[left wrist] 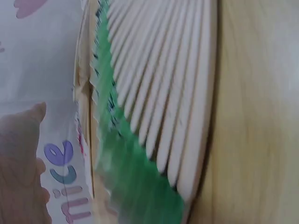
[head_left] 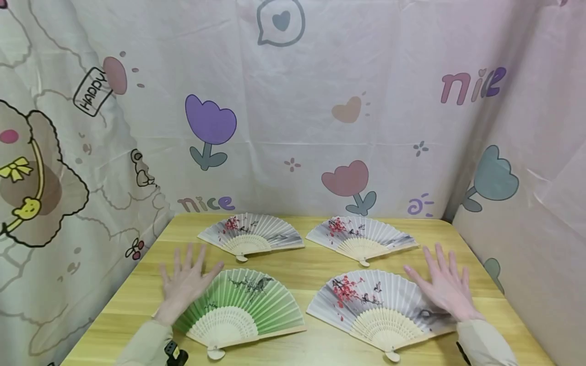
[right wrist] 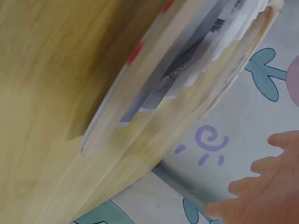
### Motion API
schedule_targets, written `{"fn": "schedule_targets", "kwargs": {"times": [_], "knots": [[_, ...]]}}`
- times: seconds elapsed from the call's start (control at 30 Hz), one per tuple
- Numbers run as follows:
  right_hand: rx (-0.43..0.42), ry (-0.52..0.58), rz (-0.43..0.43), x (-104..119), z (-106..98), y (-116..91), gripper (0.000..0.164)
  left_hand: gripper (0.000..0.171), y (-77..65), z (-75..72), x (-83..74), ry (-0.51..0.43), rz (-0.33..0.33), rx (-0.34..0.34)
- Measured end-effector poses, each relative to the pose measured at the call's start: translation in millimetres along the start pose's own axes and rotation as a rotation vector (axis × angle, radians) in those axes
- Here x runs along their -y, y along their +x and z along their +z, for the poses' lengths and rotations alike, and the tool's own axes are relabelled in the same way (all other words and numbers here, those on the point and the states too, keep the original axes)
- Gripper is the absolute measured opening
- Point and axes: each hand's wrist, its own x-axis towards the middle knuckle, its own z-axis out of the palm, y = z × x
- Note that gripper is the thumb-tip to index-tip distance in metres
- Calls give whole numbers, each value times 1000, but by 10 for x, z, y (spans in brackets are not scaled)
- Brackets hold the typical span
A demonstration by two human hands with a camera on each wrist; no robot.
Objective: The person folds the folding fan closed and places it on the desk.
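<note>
In the head view a green folding fan (head_left: 279,305) lies spread at the front left, its pale ribs toward the near edge. My left hand (head_left: 185,284), fingers spread, is over its left end and holds nothing. At the front right a spread white-and-grey folding fan (head_left: 366,300) shows red blossoms and small birds. Over its right end is my right hand (head_left: 446,287), palm down, fingers straight and apart. The left wrist view has the green fan's ribs (left wrist: 163,84) close up; the right wrist view shows a fan's outer edge (right wrist: 140,79) beside the hand.
Two more white-and-grey fans lie spread along the back, one at the left (head_left: 256,231) and one at the right (head_left: 366,236). All rest on a wooden table (head_left: 274,259). A printed cloth curtain (head_left: 293,101) stands behind and along both sides.
</note>
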Motion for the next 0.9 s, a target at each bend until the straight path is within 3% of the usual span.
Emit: {"fn": "schedule_targets", "kwargs": {"times": [0.2,0.4,0.67,0.77,0.9], "knots": [[41,106,18,-88,-63,-12,92,90,-55,-17,-215,-39,15,42],[56,322,-30,-248,-136,-46,87,87,-89,39,-511,-135,49,71],[268,581,26,-522,-289,-126,82,84,-233,217,-1026,-308,134,75],[273,630,-27,-653,-287,-138,79,84,-288,306,-1222,-370,189,70],[268,707,-181,-825,-242,-164,76,91,-368,436,-1456,-479,242,110]]}}
